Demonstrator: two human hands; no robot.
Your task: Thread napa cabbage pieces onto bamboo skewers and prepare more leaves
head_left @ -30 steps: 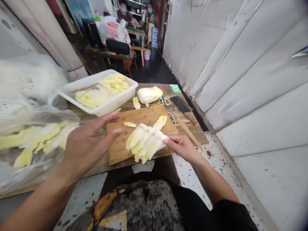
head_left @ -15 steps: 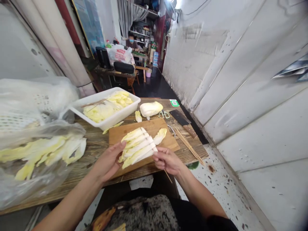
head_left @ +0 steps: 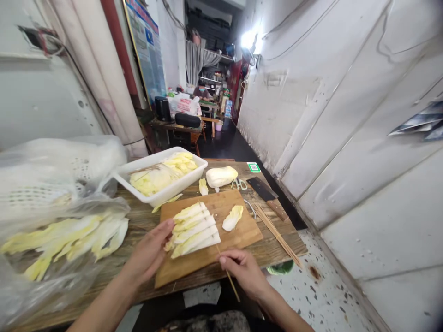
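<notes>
A row of cabbage leaf strips (head_left: 194,230), threaded on a thin bamboo skewer (head_left: 228,274), lies on the wooden cutting board (head_left: 238,235). My left hand (head_left: 150,253) rests against the left end of the strips, fingers touching the leaves. My right hand (head_left: 242,267) pinches the skewer's bare end at the board's front edge. One loose leaf piece (head_left: 232,217) lies on the board to the right of the strips.
A white tub (head_left: 180,186) of skewered cabbage stands behind the board. A cabbage chunk (head_left: 221,176), scissors (head_left: 239,184), a cleaver (head_left: 265,191) and a bundle of skewers (head_left: 277,233) lie right. A plastic bag of leaves (head_left: 62,240) sits left. White wall panels on the right.
The skewered strips were held up in the air and have come down flat onto the board. My left hand moved in to their left end. The view tilted upward.
</notes>
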